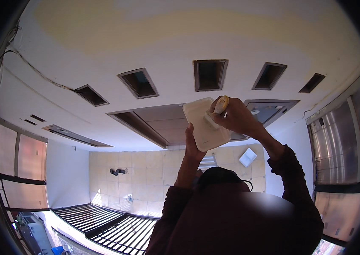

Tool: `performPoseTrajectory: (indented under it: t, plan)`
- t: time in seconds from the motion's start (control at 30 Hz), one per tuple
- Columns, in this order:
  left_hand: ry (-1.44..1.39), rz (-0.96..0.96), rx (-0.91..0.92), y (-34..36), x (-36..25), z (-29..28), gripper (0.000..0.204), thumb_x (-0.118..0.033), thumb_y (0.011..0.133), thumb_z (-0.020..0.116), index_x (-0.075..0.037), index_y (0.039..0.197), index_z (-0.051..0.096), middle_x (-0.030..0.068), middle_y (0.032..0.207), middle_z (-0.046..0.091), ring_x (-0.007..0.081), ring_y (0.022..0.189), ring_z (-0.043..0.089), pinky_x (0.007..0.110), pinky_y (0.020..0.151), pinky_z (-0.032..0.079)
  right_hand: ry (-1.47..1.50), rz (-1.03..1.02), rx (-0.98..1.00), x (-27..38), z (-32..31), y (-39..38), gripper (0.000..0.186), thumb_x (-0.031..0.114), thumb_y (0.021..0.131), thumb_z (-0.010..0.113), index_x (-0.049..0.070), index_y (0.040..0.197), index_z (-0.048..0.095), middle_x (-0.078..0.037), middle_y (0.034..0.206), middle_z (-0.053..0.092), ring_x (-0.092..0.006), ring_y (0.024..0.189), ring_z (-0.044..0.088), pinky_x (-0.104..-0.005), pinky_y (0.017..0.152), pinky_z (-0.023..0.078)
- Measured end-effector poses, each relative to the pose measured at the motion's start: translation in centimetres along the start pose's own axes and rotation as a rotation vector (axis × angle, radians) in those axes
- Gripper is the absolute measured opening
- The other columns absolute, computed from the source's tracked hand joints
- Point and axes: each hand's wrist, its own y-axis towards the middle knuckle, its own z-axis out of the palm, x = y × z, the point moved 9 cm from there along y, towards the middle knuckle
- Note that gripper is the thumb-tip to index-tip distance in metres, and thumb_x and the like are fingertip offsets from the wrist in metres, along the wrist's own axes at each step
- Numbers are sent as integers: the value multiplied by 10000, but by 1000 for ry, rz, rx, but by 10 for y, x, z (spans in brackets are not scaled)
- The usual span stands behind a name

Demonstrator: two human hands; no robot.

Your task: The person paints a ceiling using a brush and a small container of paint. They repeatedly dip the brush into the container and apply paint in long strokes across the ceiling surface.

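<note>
Brush [221, 104] sits in the right hand [237, 115], fingers around its handle.

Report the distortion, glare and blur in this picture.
Head view throughout: fisheye bows the row of wall openings; streaky glare on the metal panel at right; a blurred pale patch on the dark clothing; the tray looks fairly sharp.

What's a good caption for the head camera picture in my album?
Paintbrush in the right hand, cream tray in the left hand, wall with openings ahead.
</note>
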Motion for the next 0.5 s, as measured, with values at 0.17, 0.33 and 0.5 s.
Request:
performPoseTrajectory:
  t: [0.17,0.33,0.5]
  plan:
    - [-17,5,11,0,1,-4,719,-565,1015,491,-83,1528,347,148,1446,518,309,1306,554,513,1060,503,633,265,-152,-53,-28,-20,234,162,846,739,4,1013,692,-119,909,717,-199,721,709,-311,626,599]
    - [-51,-23,8,0,4,8,699,-564,1019,480,-88,1517,367,146,1434,531,308,1294,563,510,1049,511,1286,568,-308,-132,14,-70,300,218,903,693,10,1115,649,-112,953,696,-187,807,699,-355,681,599]
    - [-26,19,-120,-5,0,-11,730,-601,983,525,-97,1496,399,140,1397,550,317,1252,589,523,992,548,1656,595,-255,-156,62,-91,289,274,948,660,82,1163,646,-63,995,712,-182,858,693,-390,779,581]
